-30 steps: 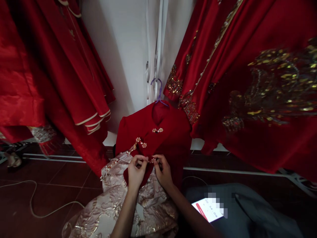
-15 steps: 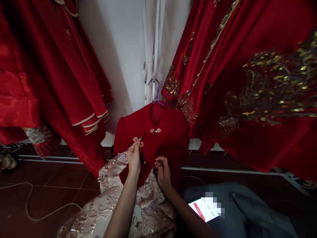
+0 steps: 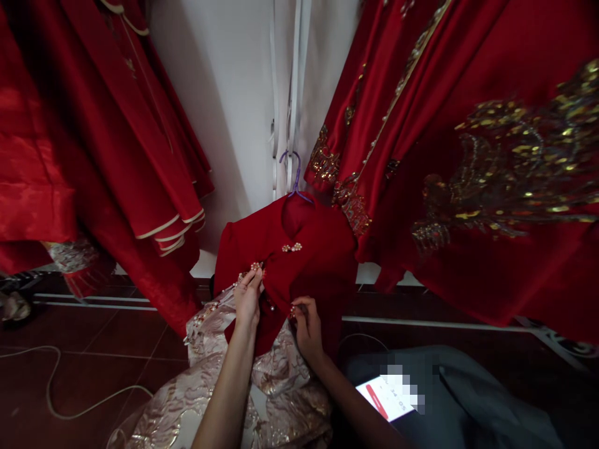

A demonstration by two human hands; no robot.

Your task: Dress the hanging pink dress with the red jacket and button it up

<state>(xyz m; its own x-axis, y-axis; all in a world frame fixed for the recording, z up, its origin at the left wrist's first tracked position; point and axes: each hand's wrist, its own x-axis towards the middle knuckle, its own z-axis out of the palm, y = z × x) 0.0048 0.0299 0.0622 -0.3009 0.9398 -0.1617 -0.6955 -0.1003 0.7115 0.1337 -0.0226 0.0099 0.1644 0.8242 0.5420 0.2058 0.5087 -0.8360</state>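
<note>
A red garment (image 3: 322, 262) hangs in front of me on a purple hanger (image 3: 296, 178). Near its neckline sits a beaded flower fastener (image 3: 292, 247). My left hand (image 3: 248, 296) is closed in a pinch at another beaded flower fastener (image 3: 256, 266) on the garment's front. To the right and lower, the fingers of my right hand (image 3: 309, 327) pinch the garment's front edge beside a small beaded ornament (image 3: 292, 310); the fingertips partly cover it. Beneath both arms lies a pale, gold-patterned brocade cloth (image 3: 187, 386) with beads along its upper edge.
Red garments (image 3: 116, 137) hang at the left, and a red garment with gold sequins (image 3: 515, 168) hangs at the right. A lit phone (image 3: 386, 396) lies on dark grey cloth (image 3: 486, 386). A white cable (image 3: 53, 386) crosses the tiled floor. Behind is a white wall (image 3: 210, 56).
My left hand has shifted slightly down and left along the garment's front, at the flower fastener. My right hand stays nearly where it was.
</note>
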